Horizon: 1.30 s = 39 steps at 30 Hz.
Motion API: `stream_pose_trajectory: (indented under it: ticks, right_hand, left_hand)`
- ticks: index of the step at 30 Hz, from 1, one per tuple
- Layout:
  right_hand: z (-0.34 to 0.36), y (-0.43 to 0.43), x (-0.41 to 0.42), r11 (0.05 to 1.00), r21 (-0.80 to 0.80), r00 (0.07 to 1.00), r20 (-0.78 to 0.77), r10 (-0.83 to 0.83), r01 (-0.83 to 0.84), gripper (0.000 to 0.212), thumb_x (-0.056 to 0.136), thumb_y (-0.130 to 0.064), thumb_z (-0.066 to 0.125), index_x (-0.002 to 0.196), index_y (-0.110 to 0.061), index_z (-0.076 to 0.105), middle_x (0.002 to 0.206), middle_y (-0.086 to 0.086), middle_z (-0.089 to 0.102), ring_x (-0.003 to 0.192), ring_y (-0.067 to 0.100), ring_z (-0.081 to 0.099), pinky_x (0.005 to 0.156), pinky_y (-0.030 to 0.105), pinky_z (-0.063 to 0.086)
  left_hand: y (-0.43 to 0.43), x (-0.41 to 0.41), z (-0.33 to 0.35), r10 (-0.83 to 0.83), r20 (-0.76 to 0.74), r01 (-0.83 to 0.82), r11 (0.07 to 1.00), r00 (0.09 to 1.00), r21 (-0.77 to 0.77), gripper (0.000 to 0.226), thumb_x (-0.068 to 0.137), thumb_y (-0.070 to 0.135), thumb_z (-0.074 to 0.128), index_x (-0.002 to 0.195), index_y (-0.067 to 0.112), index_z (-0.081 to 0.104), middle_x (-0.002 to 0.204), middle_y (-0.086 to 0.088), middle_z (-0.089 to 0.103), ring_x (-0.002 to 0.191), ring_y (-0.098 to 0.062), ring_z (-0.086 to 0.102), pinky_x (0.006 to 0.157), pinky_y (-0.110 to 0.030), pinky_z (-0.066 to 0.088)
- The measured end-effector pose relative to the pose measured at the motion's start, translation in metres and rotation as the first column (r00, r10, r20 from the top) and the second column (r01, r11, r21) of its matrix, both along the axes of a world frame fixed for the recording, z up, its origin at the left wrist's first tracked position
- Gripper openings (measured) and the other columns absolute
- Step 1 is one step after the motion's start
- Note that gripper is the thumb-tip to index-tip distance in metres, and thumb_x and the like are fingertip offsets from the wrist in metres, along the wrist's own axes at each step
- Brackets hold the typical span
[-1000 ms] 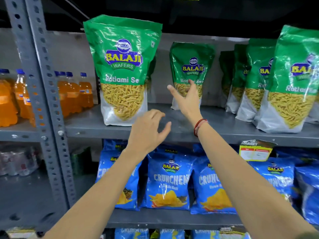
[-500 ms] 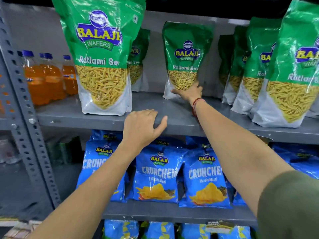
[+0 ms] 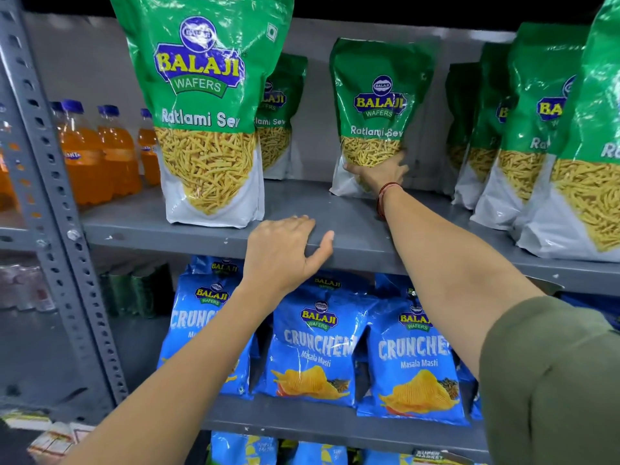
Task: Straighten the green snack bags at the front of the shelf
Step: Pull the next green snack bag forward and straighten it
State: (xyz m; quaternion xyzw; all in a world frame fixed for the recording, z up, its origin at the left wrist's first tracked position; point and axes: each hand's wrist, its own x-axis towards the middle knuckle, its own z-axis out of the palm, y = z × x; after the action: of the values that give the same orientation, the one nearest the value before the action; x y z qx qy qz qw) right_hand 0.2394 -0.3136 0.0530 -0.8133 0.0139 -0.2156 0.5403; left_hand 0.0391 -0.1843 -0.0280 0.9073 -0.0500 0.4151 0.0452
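Though already faced forward at upper left, front green bag (image 3: pixel 209 129) stood alone; needed centre bag (image 3: pixel 377 119), set far back, pulled forward. Gripped its base with right hand (image 3: pixel 380 174); rested left hand (image 3: pixel 285 253), fingers curled, empty, on shelf edge (image 3: pixel 167 238).

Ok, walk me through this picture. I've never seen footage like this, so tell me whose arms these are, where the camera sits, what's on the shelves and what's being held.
There is no machine here. A person wears a wide-angle camera on the head, so you look forward and down along their own two arms.

The right hand reaches deep onto the grey metal shelf and grips the lower part of a green Ratlami Sev bag standing far back. The left hand rests on the shelf's front edge and holds nothing.

More green bags stand there: a big front one at left, a row at right. Orange drink bottles stand further left. Blue Crunchem bags fill the shelf below.
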Motion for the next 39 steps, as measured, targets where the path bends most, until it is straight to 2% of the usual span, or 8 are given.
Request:
stream_pose_trajectory:
  ticks: [10, 20, 25, 31, 39]
  right_hand:
    - [0.001, -0.004, -0.014, 0.998, -0.052, 0.999, 0.031, -0.045, 0.047, 0.111, 0.057, -0.047, 0.084, 0.14, -0.007, 0.023, 0.139, 0.02, 0.038, 0.13, 0.039, 0.041, 0.102, 0.046, 0.039]
    - [0.0, -0.012, -0.051, 0.997, -0.059, 0.999, 0.036, -0.038, 0.04, 0.114, 0.06, -0.044, 0.084, 0.144, -0.008, 0.016, 0.142, 0.021, 0.035, 0.131, 0.039, 0.039, 0.105, 0.046, 0.037]
    - [-0.005, -0.02, -0.08, 0.998, -0.054, 0.996, 0.087, -0.029, 0.034, 0.116, 0.058, -0.046, 0.085, 0.144, -0.008, 0.017, 0.139, 0.022, 0.039, 0.129, 0.039, 0.043, 0.104, 0.045, 0.037]
    - [-0.015, -0.027, -0.126, 0.999, -0.021, 0.99, 0.135, -0.037, 0.04, 0.118, 0.057, -0.049, 0.083, 0.147, -0.014, 0.016, 0.141, 0.017, 0.04, 0.129, 0.036, 0.044, 0.103, 0.042, 0.039]
    - [-0.026, -0.039, -0.184, 0.999, -0.027, 0.973, 0.232, -0.022, 0.029, 0.11, 0.056, -0.052, 0.082, 0.143, -0.014, 0.027, 0.134, 0.012, 0.05, 0.123, 0.03, 0.05, 0.101, 0.043, 0.044]
  left_hand:
    - [0.0, 0.0, -0.001, -0.005, 0.016, 0.005, 1.0, 1.0, -0.004, 0.059, 0.089, 0.049, 0.028, 0.088, 0.007, 0.069, 0.084, -0.01, 0.075, 0.076, -0.031, 0.069, 0.062, -0.042, 0.052]
    - [-0.001, -0.004, -0.001, -0.013, 0.032, 0.013, 1.0, 0.999, -0.017, 0.061, 0.089, 0.05, 0.028, 0.087, 0.005, 0.069, 0.082, -0.012, 0.074, 0.076, -0.033, 0.067, 0.063, -0.042, 0.051]
    - [0.0, -0.005, -0.001, -0.012, 0.03, 0.012, 1.0, 0.999, -0.005, 0.063, 0.089, 0.052, 0.026, 0.09, 0.005, 0.068, 0.079, -0.012, 0.072, 0.073, -0.035, 0.066, 0.062, -0.042, 0.048]
    - [0.002, -0.005, -0.001, -0.004, -0.005, 0.004, 0.998, 1.0, 0.063, 0.076, 0.084, 0.067, 0.022, 0.09, 0.006, 0.067, 0.088, -0.012, 0.073, 0.079, -0.031, 0.066, 0.067, -0.043, 0.05]
    - [0.004, -0.01, 0.003, -0.001, -0.03, 0.004, 0.993, 1.0, 0.12, 0.084, 0.072, 0.082, 0.021, 0.087, 0.011, 0.062, 0.079, -0.007, 0.069, 0.072, -0.028, 0.064, 0.058, -0.038, 0.049]
